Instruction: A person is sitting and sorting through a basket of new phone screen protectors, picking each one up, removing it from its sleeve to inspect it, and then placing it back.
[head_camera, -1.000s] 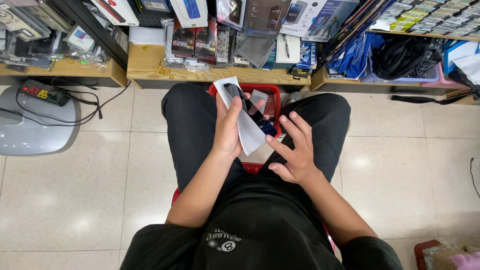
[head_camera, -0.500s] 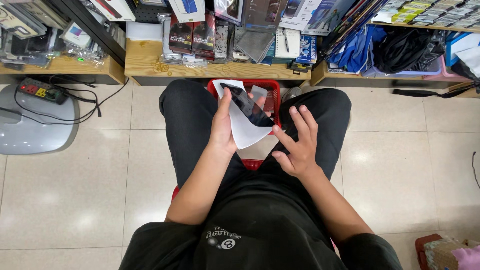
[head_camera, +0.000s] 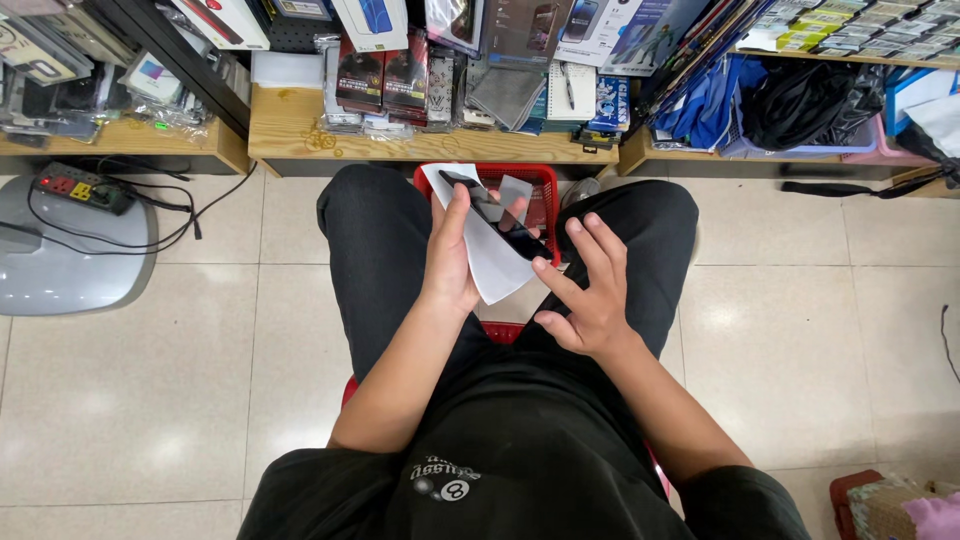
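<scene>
Your left hand grips a dark phone together with a white sheet at centre frame, above your lap; the sheet hides the phone's lower half. Your right hand hangs open just beside them, fingers spread, holding nothing. A red basket behind is mostly covered (only its rim shows). Pale floor tiles fill the frame's sides, and wooden shelves of boxed goods run along the top edge, cut off.
</scene>
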